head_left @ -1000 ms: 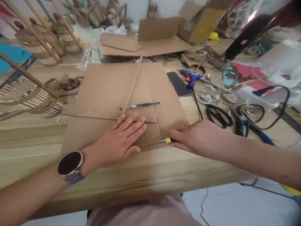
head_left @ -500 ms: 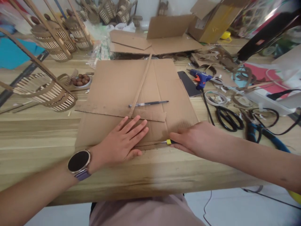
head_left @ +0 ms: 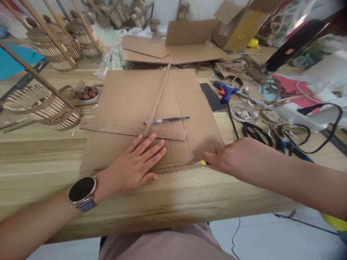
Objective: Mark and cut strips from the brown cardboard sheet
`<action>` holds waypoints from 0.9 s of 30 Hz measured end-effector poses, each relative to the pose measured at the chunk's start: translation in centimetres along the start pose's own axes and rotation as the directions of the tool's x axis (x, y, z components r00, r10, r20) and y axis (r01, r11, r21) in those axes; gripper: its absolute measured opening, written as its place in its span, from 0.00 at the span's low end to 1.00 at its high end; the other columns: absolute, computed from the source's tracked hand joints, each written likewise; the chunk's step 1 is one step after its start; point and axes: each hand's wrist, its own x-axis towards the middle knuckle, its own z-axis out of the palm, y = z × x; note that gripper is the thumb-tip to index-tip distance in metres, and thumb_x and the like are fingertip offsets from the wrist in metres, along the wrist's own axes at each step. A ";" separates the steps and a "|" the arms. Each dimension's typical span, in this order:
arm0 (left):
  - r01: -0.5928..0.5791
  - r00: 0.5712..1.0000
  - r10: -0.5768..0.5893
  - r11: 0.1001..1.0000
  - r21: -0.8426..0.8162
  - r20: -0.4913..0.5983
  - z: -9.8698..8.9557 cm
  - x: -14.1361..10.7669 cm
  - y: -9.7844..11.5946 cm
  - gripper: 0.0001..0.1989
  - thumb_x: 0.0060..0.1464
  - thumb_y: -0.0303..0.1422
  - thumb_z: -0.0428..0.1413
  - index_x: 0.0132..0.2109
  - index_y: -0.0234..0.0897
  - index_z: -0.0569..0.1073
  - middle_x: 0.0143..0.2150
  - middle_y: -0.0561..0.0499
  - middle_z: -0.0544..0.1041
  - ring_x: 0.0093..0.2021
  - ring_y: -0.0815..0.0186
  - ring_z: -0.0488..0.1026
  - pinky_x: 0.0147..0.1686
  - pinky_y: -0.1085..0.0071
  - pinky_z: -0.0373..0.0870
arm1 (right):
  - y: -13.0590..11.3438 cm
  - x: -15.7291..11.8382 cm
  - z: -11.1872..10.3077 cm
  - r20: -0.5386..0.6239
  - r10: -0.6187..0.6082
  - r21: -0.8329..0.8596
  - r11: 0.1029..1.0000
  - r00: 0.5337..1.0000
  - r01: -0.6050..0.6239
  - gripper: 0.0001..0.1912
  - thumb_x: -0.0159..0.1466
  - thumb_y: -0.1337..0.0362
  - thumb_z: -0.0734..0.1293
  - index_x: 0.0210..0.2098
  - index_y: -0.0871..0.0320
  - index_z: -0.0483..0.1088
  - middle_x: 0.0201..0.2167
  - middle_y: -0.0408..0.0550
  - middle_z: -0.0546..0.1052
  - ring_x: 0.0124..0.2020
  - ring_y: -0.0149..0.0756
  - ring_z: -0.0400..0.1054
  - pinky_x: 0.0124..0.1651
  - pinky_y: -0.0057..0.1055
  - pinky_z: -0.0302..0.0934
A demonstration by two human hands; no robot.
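Note:
My left hand (head_left: 135, 162) lies flat with fingers spread on a large cardboard sheet (head_left: 130, 97). My right hand (head_left: 230, 157) is closed around a yellow and black utility knife (head_left: 203, 163), its blade at the sheet's near edge. A cut line runs along that edge from my left hand to the blade, with a narrow cardboard strip (head_left: 173, 169) on the near side. Beyond my left fingertips rest a loose cardboard piece (head_left: 132, 130), a thin cardboard strip (head_left: 159, 97) and a pen (head_left: 166, 120).
On the left stand slatted baskets (head_left: 46, 108) and a bowl of brown nut-like balls (head_left: 87, 94). To the right are a blue glue gun (head_left: 225, 90), a dark flat phone-like slab (head_left: 213, 96), black-handled scissors (head_left: 256, 133) and pliers (head_left: 284, 146). A cardboard box (head_left: 238, 29) sits behind.
My right hand has drawn the knife rightward along the near edge, lengthening the cut. My left hand stays flat on the cardboard. The whole view has shifted slightly.

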 end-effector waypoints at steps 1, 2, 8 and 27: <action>0.000 1.000 0.000 1.000 0.002 -0.003 0.0 0.0 0.0 0.36 0.71 0.52 0.35 0.75 0.33 0.48 0.75 0.44 0.54 0.77 0.51 0.35 0.73 0.49 0.34 | 0.7 -0.7 0.7 -0.009 -0.006 -0.017 1.000 1.000 0.006 0.10 0.62 0.75 0.66 0.40 0.55 0.71 0.20 0.40 0.75 0.17 0.34 0.68 0.23 0.33 0.33; 0.000 1.000 0.000 1.000 0.002 -0.006 0.0 0.0 0.0 0.36 0.71 0.52 0.35 0.75 0.34 0.47 0.75 0.44 0.53 0.77 0.51 0.35 0.73 0.49 0.34 | 1.4 -1.4 1.5 -0.018 -0.008 -0.038 0.999 1.000 0.008 0.10 0.62 0.73 0.66 0.41 0.54 0.70 0.20 0.40 0.75 0.16 0.35 0.67 0.23 0.34 0.32; -0.009 1.000 0.010 1.000 0.016 -0.023 0.1 -0.1 -0.1 0.36 0.71 0.52 0.36 0.76 0.35 0.45 0.75 0.44 0.55 0.77 0.51 0.36 0.73 0.50 0.34 | 4.0 -4.2 4.2 -0.135 -0.049 -0.115 0.993 0.990 0.034 0.06 0.68 0.68 0.64 0.44 0.53 0.67 0.23 0.41 0.74 0.17 0.35 0.66 0.25 0.36 0.33; -0.055 0.997 0.057 0.997 0.049 -0.051 0.2 -0.1 -0.3 0.34 0.71 0.50 0.38 0.72 0.29 0.58 0.73 0.41 0.58 0.77 0.50 0.34 0.73 0.50 0.32 | 7.9 -9.3 7.5 -0.019 0.186 -0.081 0.979 0.982 -0.187 0.16 0.75 0.58 0.57 0.45 0.54 0.75 0.24 0.46 0.73 0.23 0.36 0.65 0.29 0.36 0.45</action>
